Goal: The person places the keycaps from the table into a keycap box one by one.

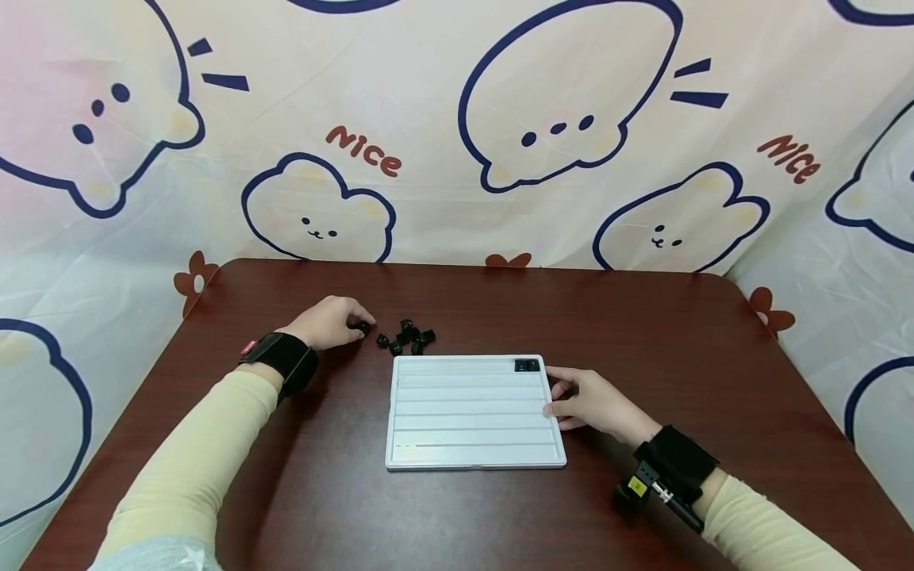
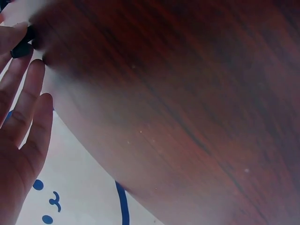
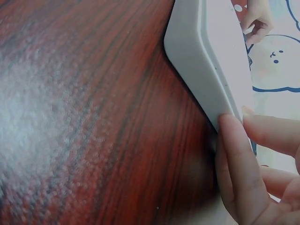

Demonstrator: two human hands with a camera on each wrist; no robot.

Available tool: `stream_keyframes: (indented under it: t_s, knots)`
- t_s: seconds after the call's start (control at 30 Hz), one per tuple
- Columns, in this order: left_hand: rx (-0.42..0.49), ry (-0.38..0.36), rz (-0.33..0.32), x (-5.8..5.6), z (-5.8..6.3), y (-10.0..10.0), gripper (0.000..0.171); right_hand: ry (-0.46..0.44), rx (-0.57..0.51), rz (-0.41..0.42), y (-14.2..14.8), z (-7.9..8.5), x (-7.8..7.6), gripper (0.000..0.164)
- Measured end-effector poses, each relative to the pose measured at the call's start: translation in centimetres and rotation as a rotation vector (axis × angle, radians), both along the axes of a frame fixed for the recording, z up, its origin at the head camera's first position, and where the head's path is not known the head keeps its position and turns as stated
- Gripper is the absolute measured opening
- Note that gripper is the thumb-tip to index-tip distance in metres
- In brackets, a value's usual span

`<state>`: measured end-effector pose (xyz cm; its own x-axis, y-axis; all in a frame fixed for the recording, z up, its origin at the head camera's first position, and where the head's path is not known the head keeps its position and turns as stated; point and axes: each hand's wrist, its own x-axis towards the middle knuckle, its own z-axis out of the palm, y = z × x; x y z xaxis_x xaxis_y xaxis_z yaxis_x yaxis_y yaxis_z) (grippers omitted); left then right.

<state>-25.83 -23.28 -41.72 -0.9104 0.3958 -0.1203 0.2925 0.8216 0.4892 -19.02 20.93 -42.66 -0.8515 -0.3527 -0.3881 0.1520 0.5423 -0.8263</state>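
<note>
Near the back left of the table my left hand (image 1: 328,322) pinches a small black keycap (image 1: 363,327) between thumb and fingertips. In the left wrist view the same keycap (image 2: 21,50) shows dark at the top left, partly covered by the fingers. Several loose black keycaps (image 1: 408,334) lie in a small cluster to the right of that hand. A flat white tray (image 1: 464,428) with ridged rows lies just in front of them. Two black keycaps (image 1: 527,365) sit side by side in its far right corner. My right hand (image 1: 593,403) grips the tray's right edge.
Everything lies on a dark brown wooden table (image 1: 321,507) with rounded far corners. Behind it and at both sides hangs a pale curtain (image 1: 428,214) with cartoon prints. Each wrist wears a black strap (image 1: 289,361).
</note>
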Motion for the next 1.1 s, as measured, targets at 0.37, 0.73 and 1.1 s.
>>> stream_keyframes:
  t_s: [0.37, 0.73, 1.1]
  knots:
    - [-0.018, 0.022, 0.003, 0.2, -0.1, 0.2, 0.027, -0.003, 0.006, -0.011, 0.0, 0.3, 0.1, 0.072]
    - [-0.024, 0.04, 0.046, 0.7, -0.4, 0.4, 0.031, -0.006, 0.005, -0.005, -0.2, 0.4, 0.2, 0.072]
    - [0.014, 0.118, 0.145, 1.0, 0.8, 0.6, 0.029, -0.008, 0.017, -0.022, -0.3, 0.2, 0.1, 0.071]
